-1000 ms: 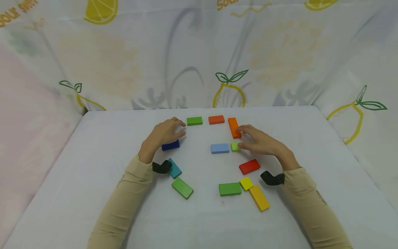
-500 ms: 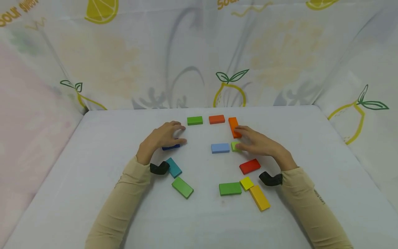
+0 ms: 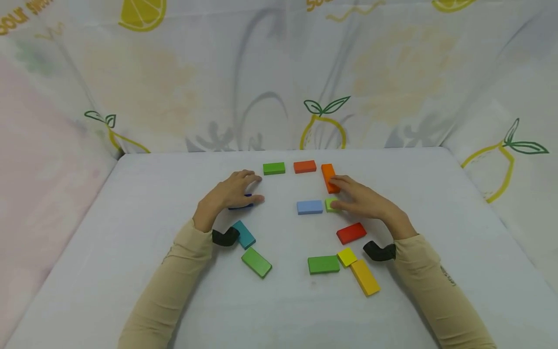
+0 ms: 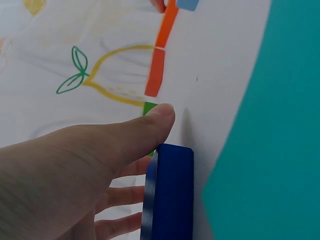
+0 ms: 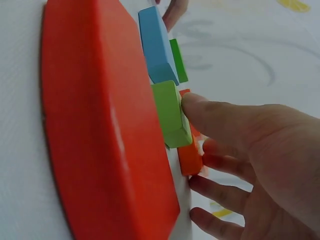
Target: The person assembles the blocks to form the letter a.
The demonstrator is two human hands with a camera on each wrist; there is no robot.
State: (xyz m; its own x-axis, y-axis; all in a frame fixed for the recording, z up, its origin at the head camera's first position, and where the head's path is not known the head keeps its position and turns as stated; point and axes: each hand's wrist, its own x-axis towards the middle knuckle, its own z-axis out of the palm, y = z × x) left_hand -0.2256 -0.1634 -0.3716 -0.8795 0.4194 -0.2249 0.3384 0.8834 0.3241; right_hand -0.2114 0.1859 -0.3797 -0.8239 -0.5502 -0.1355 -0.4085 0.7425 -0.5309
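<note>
- Our left hand (image 3: 230, 191) is wide, with loose fingers, and seems to hold nothing; it is over the dark blue block (image 4: 173, 195), left of the worktop (image 3: 104, 232) middle, toward the far edge.
- Our right hand (image 3: 365, 198) is also wide: the thumb is by the light green block (image 5: 167, 110), the fingers by the orange block (image 3: 327, 174). If they touch, we cannot tell.
- Both blocks lie right of the middle, the orange one nearer the far edge.
- In our judgement, we should pinch low, on opposite sides, without pushing the light blue block (image 3: 309, 207) just beside.
</note>
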